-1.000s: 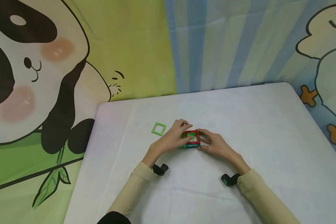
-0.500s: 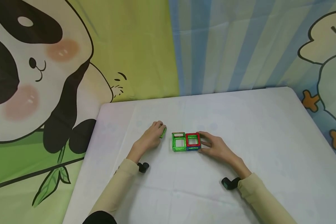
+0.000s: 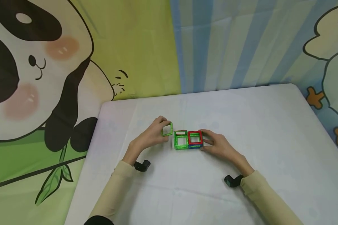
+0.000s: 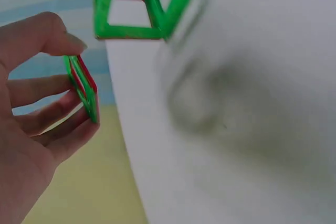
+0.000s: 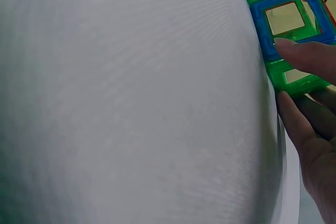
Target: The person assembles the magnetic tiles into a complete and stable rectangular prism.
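My left hand pinches a square green magnetic tile between thumb and fingers, holding it on edge just left of a small magnetic-tile structure. The structure is two open-framed boxes side by side on the table. The left box is green with an open top; the right one has a red tile on top and a blue tile on its near side. At the right end, my right hand grips the structure, its thumb on the blue tile and its other fingers at the green end tile.
A white cloth covers the table. Printed fabric with a panda and blue stripes hangs behind and at the sides. Each wrist carries a black camera.
My left hand left the structure, picked up the green tile from the table, and has turned it upright beside the structure's left end. My right hand has stayed at the right end.
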The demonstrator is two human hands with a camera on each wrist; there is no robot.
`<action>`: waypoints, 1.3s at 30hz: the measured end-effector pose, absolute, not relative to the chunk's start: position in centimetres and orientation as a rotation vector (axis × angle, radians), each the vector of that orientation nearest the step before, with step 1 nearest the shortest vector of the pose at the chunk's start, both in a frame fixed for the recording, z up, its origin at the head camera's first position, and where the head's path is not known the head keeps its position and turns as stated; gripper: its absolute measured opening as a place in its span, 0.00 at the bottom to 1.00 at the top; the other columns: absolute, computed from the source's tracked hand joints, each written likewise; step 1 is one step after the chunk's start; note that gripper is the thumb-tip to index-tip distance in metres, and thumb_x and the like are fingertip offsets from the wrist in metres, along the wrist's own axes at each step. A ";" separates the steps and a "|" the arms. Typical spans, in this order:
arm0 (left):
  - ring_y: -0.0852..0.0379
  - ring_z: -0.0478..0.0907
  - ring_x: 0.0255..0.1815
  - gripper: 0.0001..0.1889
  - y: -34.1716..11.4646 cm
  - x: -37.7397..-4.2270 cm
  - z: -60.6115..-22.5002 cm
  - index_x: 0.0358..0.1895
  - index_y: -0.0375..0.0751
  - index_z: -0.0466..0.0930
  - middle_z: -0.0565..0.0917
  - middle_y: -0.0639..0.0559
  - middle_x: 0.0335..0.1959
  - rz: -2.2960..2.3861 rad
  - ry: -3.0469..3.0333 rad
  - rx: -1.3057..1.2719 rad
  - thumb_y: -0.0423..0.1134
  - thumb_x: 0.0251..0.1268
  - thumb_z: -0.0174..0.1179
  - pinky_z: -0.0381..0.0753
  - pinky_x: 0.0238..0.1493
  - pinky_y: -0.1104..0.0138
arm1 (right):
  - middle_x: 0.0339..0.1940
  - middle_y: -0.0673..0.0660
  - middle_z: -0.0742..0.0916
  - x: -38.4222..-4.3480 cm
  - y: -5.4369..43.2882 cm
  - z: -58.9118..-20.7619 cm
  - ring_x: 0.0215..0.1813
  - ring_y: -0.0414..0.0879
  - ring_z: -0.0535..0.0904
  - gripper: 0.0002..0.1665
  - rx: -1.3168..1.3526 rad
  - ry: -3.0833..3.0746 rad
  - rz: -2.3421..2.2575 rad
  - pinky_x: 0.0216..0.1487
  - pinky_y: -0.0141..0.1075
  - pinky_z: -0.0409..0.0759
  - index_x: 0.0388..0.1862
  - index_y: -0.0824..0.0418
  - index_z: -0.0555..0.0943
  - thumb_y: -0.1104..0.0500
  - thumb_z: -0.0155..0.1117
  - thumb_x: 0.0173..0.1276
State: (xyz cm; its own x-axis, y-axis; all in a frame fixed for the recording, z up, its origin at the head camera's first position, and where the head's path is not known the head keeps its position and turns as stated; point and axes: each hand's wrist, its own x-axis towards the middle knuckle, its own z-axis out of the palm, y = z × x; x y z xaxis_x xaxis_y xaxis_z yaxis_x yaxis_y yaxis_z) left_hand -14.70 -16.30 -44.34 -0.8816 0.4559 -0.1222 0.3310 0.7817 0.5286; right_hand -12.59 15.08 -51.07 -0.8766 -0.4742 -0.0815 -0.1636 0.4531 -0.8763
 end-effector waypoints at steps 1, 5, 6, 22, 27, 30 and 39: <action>0.46 0.70 0.64 0.32 -16.0 -14.6 -44.1 0.70 0.35 0.73 0.71 0.41 0.65 0.752 2.718 0.643 0.33 0.61 0.67 0.76 0.62 0.54 | 0.75 0.69 0.73 -12.6 15.1 -51.1 0.65 0.61 0.82 0.45 -0.540 2.389 -1.393 0.62 0.46 0.81 0.76 0.63 0.68 0.68 0.76 0.61; 0.47 0.69 0.62 0.32 -14.6 -14.0 -43.6 0.69 0.34 0.74 0.71 0.42 0.64 0.735 2.682 0.744 0.33 0.60 0.69 0.76 0.61 0.56 | 0.75 0.69 0.73 -12.4 15.2 -51.2 0.65 0.62 0.81 0.45 -0.536 2.364 -1.407 0.62 0.45 0.81 0.77 0.63 0.67 0.68 0.75 0.62; 0.47 0.69 0.62 0.31 -14.3 -13.9 -43.6 0.69 0.34 0.75 0.71 0.42 0.63 0.735 2.675 0.761 0.32 0.60 0.69 0.76 0.60 0.56 | 0.75 0.69 0.73 -12.4 15.2 -51.3 0.66 0.62 0.81 0.45 -0.536 2.360 -1.409 0.62 0.45 0.81 0.77 0.62 0.67 0.67 0.75 0.62; 0.47 0.66 0.60 0.29 -12.7 -12.5 -44.3 0.68 0.34 0.77 0.73 0.43 0.59 0.644 2.633 0.849 0.36 0.64 0.71 0.76 0.61 0.57 | 0.75 0.68 0.73 -12.1 14.4 -51.5 0.65 0.62 0.81 0.44 -0.584 2.336 -1.428 0.61 0.44 0.82 0.76 0.62 0.68 0.68 0.74 0.63; 0.44 0.64 0.64 0.35 -13.2 -12.1 -45.3 0.71 0.33 0.73 0.70 0.40 0.63 0.776 2.654 0.738 0.37 0.62 0.74 0.74 0.64 0.53 | 0.75 0.68 0.74 -12.1 14.2 -51.4 0.65 0.61 0.82 0.44 -0.574 2.356 -1.417 0.61 0.45 0.82 0.76 0.62 0.68 0.68 0.75 0.62; 0.44 0.67 0.67 0.45 -14.0 -11.2 -47.0 0.76 0.33 0.65 0.68 0.38 0.67 0.940 2.629 0.519 0.37 0.56 0.78 0.74 0.67 0.51 | 0.75 0.68 0.74 -12.1 14.2 -51.4 0.65 0.60 0.82 0.45 -0.577 2.350 -1.402 0.62 0.45 0.82 0.76 0.61 0.68 0.68 0.75 0.62; 0.46 0.79 0.60 0.47 -14.8 -10.9 -50.3 0.78 0.40 0.58 0.71 0.42 0.64 1.342 2.478 0.266 0.31 0.57 0.76 0.80 0.61 0.56 | 0.75 0.68 0.74 -13.3 14.1 -51.1 0.64 0.61 0.82 0.45 -0.587 2.363 -1.390 0.61 0.44 0.82 0.76 0.63 0.68 0.69 0.75 0.61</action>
